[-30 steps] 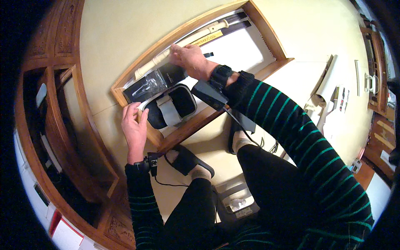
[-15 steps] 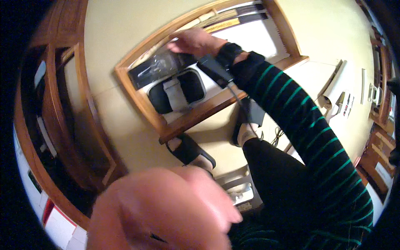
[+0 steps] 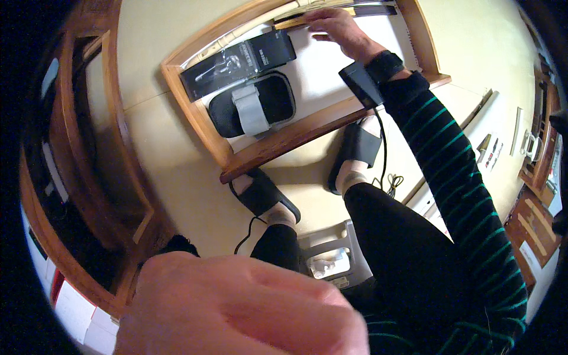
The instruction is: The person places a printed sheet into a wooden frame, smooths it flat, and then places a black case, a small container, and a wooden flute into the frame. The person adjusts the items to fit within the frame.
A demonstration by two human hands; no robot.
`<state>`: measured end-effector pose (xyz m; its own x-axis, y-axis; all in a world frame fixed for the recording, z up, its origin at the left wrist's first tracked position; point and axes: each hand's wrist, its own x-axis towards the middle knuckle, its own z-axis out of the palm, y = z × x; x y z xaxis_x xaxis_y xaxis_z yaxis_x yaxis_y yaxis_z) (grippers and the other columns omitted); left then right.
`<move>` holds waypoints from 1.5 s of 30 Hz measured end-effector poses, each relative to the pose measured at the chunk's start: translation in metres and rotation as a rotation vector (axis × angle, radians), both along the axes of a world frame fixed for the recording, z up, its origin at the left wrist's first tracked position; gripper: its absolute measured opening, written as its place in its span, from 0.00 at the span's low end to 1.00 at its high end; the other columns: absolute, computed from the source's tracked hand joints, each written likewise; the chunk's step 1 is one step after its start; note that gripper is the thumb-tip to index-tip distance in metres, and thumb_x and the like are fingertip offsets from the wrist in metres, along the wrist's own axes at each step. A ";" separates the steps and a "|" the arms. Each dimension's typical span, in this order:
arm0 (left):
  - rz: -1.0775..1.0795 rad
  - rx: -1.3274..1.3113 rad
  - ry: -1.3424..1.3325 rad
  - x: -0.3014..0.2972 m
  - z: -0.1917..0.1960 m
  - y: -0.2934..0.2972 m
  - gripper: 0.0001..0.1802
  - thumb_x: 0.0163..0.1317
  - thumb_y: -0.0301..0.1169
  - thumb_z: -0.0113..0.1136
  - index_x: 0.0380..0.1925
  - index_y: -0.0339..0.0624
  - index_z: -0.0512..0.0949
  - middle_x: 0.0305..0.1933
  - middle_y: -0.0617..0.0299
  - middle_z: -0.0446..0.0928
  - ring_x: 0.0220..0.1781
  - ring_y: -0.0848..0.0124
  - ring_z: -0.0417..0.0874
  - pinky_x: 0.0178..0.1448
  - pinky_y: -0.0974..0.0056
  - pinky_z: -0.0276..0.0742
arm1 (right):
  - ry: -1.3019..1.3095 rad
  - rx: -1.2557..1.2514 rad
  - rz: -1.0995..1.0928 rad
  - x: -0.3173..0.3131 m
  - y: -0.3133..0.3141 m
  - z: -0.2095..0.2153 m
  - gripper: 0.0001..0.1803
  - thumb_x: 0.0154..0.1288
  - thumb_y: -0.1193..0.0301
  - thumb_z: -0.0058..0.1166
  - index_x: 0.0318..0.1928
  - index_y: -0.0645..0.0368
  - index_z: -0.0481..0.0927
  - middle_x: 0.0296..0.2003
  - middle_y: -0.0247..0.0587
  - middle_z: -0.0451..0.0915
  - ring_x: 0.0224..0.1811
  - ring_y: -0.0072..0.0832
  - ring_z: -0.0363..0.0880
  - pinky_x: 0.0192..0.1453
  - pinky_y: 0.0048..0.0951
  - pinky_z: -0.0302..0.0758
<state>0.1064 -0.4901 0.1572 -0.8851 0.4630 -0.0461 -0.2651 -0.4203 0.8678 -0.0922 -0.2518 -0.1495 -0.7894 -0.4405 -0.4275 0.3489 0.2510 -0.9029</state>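
My right hand (image 3: 340, 32) reaches over the far side of a wooden drawer (image 3: 266, 160), fingers apart. Its fingertips are nearest the long dark and yellow items (image 3: 288, 22) at the drawer's back edge; I cannot tell if they touch. Left of it in the drawer lies a black box with a clear window (image 3: 236, 64). Nearer to me is a black oval case (image 3: 222, 114) with a grey strap (image 3: 251, 111). My left hand (image 3: 236, 302) looms large and blurred at the lower edge, fingers curled; whatever it may hold is hidden.
A cream stick-like piece (image 3: 236, 36) runs along the drawer's back wall. A grey bin (image 3: 355, 260) stands between my legs. Black cables (image 3: 383, 136) hang near my feet. A white roll (image 3: 482, 115) lies at the right, and wooden furniture (image 3: 133, 171) at the left.
My right hand has moved right, off the black box to the long items at the back, uncovering the box. The left hand has shifted slightly, and the view has tilted a little.
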 end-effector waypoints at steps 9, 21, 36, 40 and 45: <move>-0.024 -0.014 -0.041 -0.003 0.003 0.007 0.13 0.78 0.38 0.44 0.49 0.42 0.72 0.37 0.57 0.72 0.31 0.60 0.79 0.39 0.50 0.83 | 1.046 0.480 0.675 0.055 -0.082 0.034 0.57 0.43 0.56 0.80 0.72 0.56 0.63 0.68 0.51 0.68 0.72 0.48 0.64 0.77 0.50 0.59; 0.184 0.175 0.038 -0.010 -0.051 0.023 0.03 0.65 0.29 0.60 0.35 0.42 0.78 0.36 0.55 0.73 0.34 0.64 0.80 0.44 0.53 0.82 | 1.046 0.753 0.724 0.053 -0.099 0.027 0.28 0.64 0.67 0.58 0.65 0.50 0.69 0.58 0.44 0.76 0.64 0.46 0.74 0.66 0.52 0.69; 0.282 -1.203 0.073 -0.039 -0.253 -0.054 0.16 0.67 0.27 0.61 0.54 0.38 0.78 0.51 0.52 0.82 0.53 0.61 0.84 0.57 0.61 0.77 | 1.213 0.695 0.597 0.010 0.050 0.084 0.37 0.51 0.85 0.62 0.63 0.48 0.70 0.58 0.40 0.77 0.69 0.42 0.70 0.82 0.52 0.50; 0.245 -1.558 0.393 -0.066 -0.274 -0.045 0.22 0.62 0.29 0.65 0.57 0.38 0.77 0.56 0.49 0.79 0.60 0.51 0.79 0.66 0.56 0.74 | 1.167 0.687 0.618 0.003 0.050 0.091 0.38 0.51 0.86 0.64 0.62 0.46 0.70 0.57 0.39 0.76 0.70 0.41 0.69 0.84 0.51 0.48; 0.108 -1.826 0.489 -0.100 -0.299 -0.037 0.23 0.61 0.29 0.66 0.57 0.40 0.78 0.53 0.50 0.79 0.55 0.51 0.79 0.62 0.53 0.75 | 1.097 0.920 0.621 -0.001 0.084 0.103 0.39 0.51 0.86 0.64 0.64 0.47 0.70 0.58 0.40 0.76 0.70 0.42 0.69 0.83 0.49 0.51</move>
<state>0.0065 -0.5270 -0.1416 -0.9885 0.0928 -0.1193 0.0692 0.9796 0.1886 -0.0930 -0.1681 -0.0465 -0.6849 -0.7241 -0.0812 -0.7175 0.6896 -0.0979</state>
